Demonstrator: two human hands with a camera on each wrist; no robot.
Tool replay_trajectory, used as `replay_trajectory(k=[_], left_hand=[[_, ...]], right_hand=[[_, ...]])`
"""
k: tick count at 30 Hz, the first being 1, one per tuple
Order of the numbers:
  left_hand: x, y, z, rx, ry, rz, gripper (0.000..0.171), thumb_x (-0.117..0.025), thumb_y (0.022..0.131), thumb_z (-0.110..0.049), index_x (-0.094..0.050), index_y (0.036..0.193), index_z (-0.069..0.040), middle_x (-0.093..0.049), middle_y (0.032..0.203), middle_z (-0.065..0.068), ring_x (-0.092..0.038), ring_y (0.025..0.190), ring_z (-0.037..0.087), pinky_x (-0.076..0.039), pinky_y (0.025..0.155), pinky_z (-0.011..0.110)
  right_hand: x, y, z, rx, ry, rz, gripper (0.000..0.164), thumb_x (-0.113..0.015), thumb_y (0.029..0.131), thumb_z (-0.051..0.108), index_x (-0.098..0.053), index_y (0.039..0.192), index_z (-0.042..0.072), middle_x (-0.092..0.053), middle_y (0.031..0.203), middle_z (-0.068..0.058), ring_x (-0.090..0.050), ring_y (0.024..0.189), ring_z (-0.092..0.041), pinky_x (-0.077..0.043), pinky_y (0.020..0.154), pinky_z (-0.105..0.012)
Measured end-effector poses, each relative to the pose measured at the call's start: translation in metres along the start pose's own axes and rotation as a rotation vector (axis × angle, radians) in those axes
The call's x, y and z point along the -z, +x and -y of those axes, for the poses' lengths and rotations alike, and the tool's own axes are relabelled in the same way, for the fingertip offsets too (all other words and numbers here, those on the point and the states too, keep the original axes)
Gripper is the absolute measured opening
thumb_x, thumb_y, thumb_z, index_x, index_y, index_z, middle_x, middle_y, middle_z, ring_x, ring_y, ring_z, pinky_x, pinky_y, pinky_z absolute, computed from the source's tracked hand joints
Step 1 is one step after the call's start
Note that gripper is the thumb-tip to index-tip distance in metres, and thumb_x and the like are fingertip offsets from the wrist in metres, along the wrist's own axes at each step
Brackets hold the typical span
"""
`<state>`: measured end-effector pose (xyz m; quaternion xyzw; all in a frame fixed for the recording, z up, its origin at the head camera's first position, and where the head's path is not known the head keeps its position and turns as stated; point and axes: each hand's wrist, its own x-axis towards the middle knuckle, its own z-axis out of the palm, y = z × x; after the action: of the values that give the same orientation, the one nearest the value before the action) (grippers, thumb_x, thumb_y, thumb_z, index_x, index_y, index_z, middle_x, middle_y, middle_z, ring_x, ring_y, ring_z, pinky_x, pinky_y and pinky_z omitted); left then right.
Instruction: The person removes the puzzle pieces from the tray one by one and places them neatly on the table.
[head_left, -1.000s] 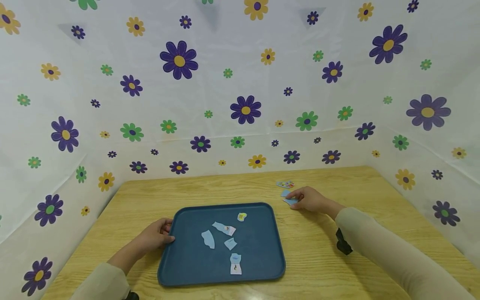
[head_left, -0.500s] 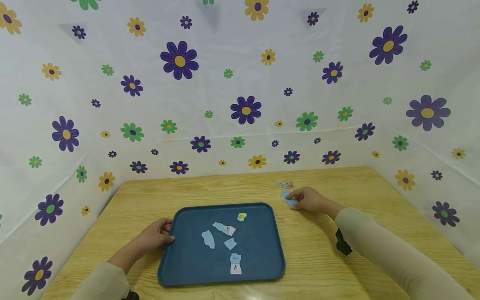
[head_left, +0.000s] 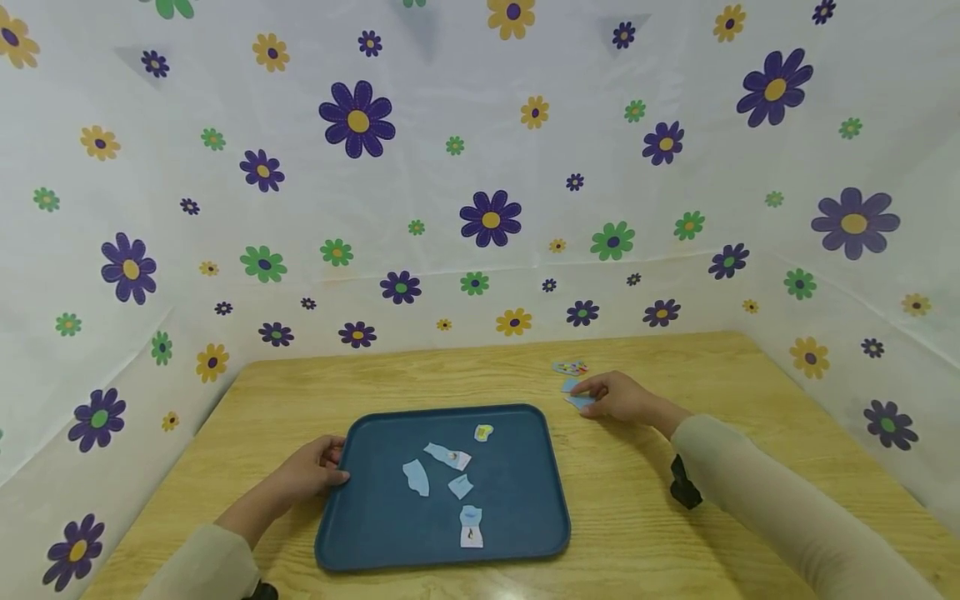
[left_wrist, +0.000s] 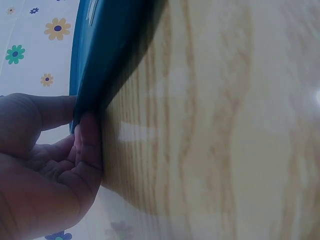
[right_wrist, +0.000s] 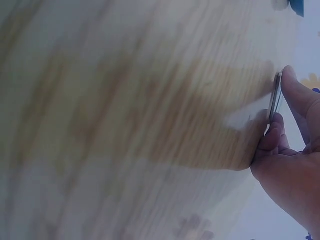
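My left hand (head_left: 311, 471) grips the left rim of a dark blue tray (head_left: 375, 533), thumb over the edge and fingers curled beneath it, as the left wrist view shows. To the right of the tray, my right hand (head_left: 618, 398) pinches a flat light-blue puzzle piece (head_left: 578, 402) low over the table. Edge-on in the right wrist view, the thin piece (right_wrist: 275, 97) sits between the thumb and curled fingers. Just beyond it lies another light-blue piece (head_left: 570, 385), partly overlapped by my fingers. A colourfully printed piece (head_left: 570, 367) is farther back.
Several irregular pieces lie apart on the tray, among them a yellow one (head_left: 483, 432), a plain light-blue one (head_left: 416, 478) and a blue-and-white one (head_left: 471, 527). The wooden table (head_left: 645, 525) meets a flower-printed white curtain (head_left: 420, 183) at the back and sides.
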<state>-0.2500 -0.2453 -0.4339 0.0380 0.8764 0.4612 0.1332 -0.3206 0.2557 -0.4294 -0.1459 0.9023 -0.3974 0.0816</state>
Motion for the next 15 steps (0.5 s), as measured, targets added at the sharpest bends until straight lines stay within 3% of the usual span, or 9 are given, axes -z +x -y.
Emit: replay_trajectory(k=[12, 15], left_hand=[[-0.0003, -0.0009, 0.0015, 0.007, 0.007, -0.009, 0.055, -0.065, 0.088, 0.005, -0.039, 0.136, 0.013, -0.050, 0.105, 0.017, -0.051, 0.092, 0.027, -0.049, 0.071, 0.037], [-0.0002, -0.0006, 0.0011, 0.005, 0.007, -0.007, 0.056, -0.065, 0.088, 0.005, -0.039, 0.137, 0.013, -0.050, 0.105, 0.017, -0.051, 0.092, 0.027, -0.049, 0.071, 0.037]], right_hand=[[0.0000, 0.0021, 0.0023, 0.001, 0.092, -0.005, 0.037, -0.069, 0.089, 0.005, -0.063, 0.125, -0.002, -0.058, 0.107, -0.016, -0.050, 0.089, -0.025, -0.046, 0.074, -0.033], [-0.0019, 0.0027, 0.0058, -0.016, 0.108, -0.021, 0.036, -0.068, 0.091, 0.008, -0.064, 0.126, 0.002, -0.058, 0.115, -0.018, -0.053, 0.097, -0.027, -0.048, 0.079, -0.035]])
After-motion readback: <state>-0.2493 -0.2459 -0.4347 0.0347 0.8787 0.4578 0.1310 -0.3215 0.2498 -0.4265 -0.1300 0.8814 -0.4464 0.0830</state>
